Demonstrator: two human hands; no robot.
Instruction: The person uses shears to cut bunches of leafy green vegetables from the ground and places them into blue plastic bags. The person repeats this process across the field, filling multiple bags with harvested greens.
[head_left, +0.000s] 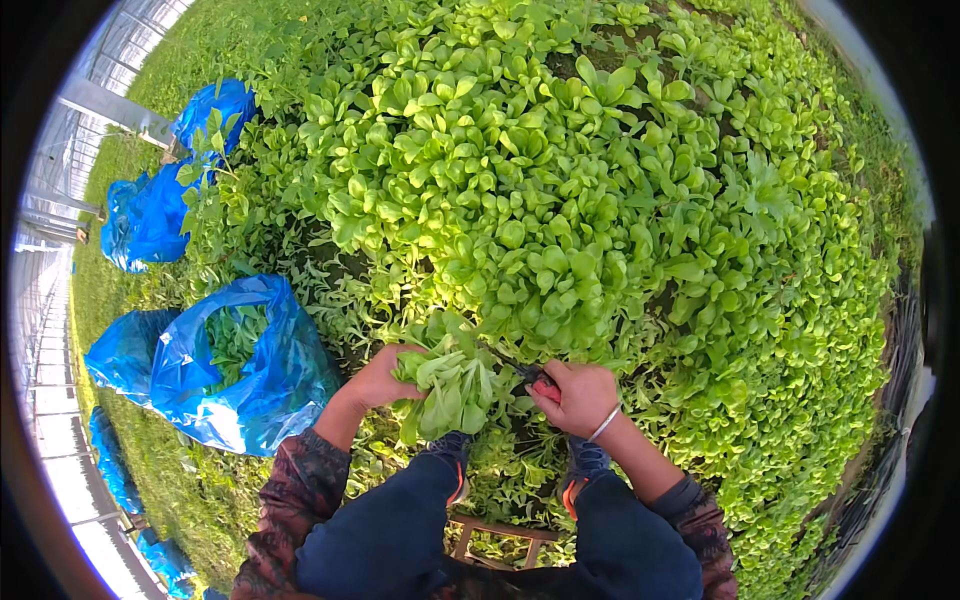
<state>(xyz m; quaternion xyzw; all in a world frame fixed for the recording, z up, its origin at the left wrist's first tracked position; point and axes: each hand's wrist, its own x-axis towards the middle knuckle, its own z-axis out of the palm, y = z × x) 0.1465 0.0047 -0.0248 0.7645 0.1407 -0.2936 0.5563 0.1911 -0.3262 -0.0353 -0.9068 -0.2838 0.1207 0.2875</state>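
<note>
My left hand (386, 376) is closed around a bunch of leafy greens (454, 386), its pale stems and leaves fanning out over my shoes. In my right hand (581, 396) is a small tool with a red and black handle (546, 386). Its dark, narrow end points left toward the bunch; leaves partly hide it, so whether it is a knife cannot be told. Just beyond both hands stands a dense bed of green leafy plants (517, 210). Cut or fallen leaves (540, 457) litter the soil between my feet.
Left of my arm an open blue plastic bag (247, 375) holds greens. More blue bags (150, 217) stand farther along the grass. Beneath me is a low wooden stool (502, 529). Greenhouse posts (116, 109) rise at the left; dark hoses or lines (896, 360) run along the right edge.
</note>
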